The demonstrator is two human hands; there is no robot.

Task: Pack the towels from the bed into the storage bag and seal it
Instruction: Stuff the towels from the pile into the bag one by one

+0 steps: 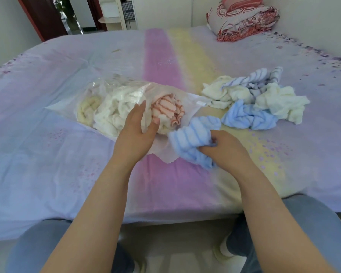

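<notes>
A clear plastic storage bag (98, 89) lies on the bed, its mouth facing right and toward me. Inside it are cream and white towels (114, 109) and an orange-striped towel (169, 109) near the mouth. My left hand (138, 131) rests at the bag's opening, fingers apart, touching the plastic and the towels. My right hand (224, 148) grips a crumpled blue striped towel (193, 136) just outside the mouth. A loose pile of towels (264, 99), cream, pale blue and blue-striped, lies to the right on the bed.
The bed (67, 154) carries a pastel sheet with pink and yellow bands. Folded red-patterned bedding (244, 20) sits at the far right corner against the wall. My knees (47, 243) are at the bed's near edge. A doorway and a shelf stand behind the bed.
</notes>
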